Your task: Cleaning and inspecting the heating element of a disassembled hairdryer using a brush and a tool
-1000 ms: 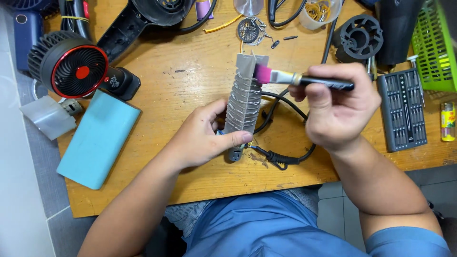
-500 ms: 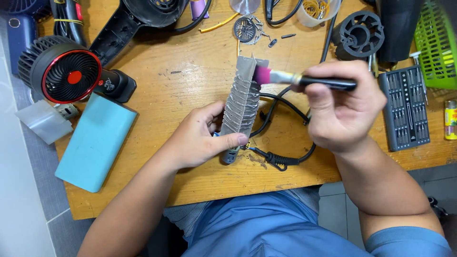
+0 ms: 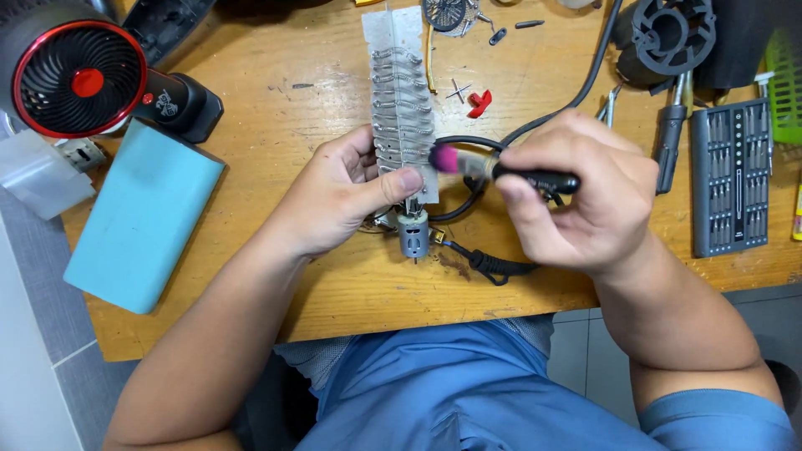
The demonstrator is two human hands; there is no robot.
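holding the coil [image 3: 403,92] in your left hand [image 3: 334,196], your right hand [image 3: 576,200], clamped on the brush [image 3: 501,169], has dropped its tip from the coil's 12 o'clock end toward the motor [image 3: 413,234] at 6.

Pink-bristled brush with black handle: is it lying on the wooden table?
No, the right hand holds the pink-bristled brush against the grey coiled heating element.

Brush [image 3: 501,169] handle hidden in right hand [image 3: 576,196]; fan [image 3: 75,79] edge-cropped
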